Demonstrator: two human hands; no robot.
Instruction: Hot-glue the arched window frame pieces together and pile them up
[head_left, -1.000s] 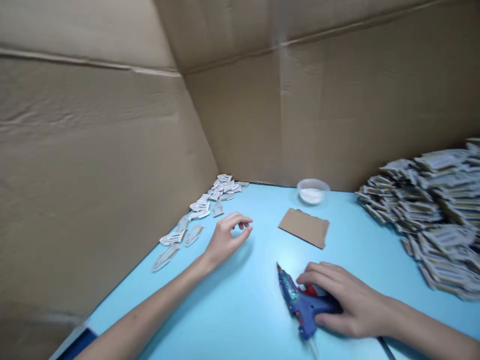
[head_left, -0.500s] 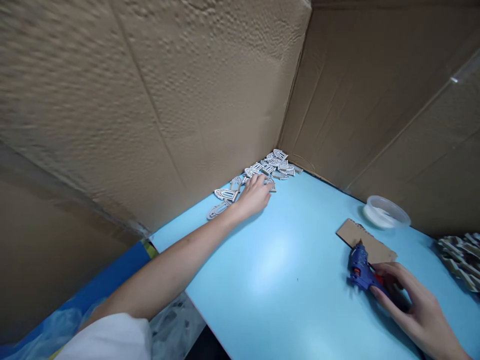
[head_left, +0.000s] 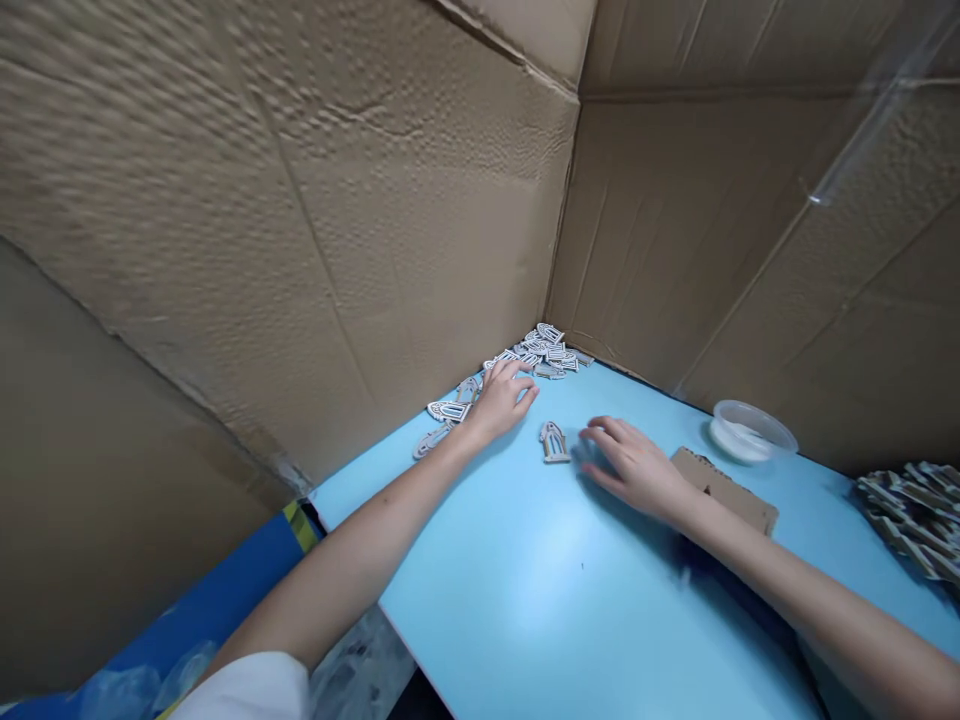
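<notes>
A person is working at a pale blue worktop in a corner walled with brown corrugated cardboard. Their left hand is resting palm down against a loose pile of white-faced cardboard cutouts, which is sitting in the far corner of the worktop. Its fingers are loosely curled, and it cannot be told whether they are holding a piece. A single arch-shaped cutout is lying flat between the hands, apart from the pile. The right hand is hovering just beside it, open and empty, with fingers spread. Beyond it, a rectangle of cardboard is lying near the far edge, by a clear plastic tub holding something white. A stack of cutouts is sitting at the right edge.
</notes>
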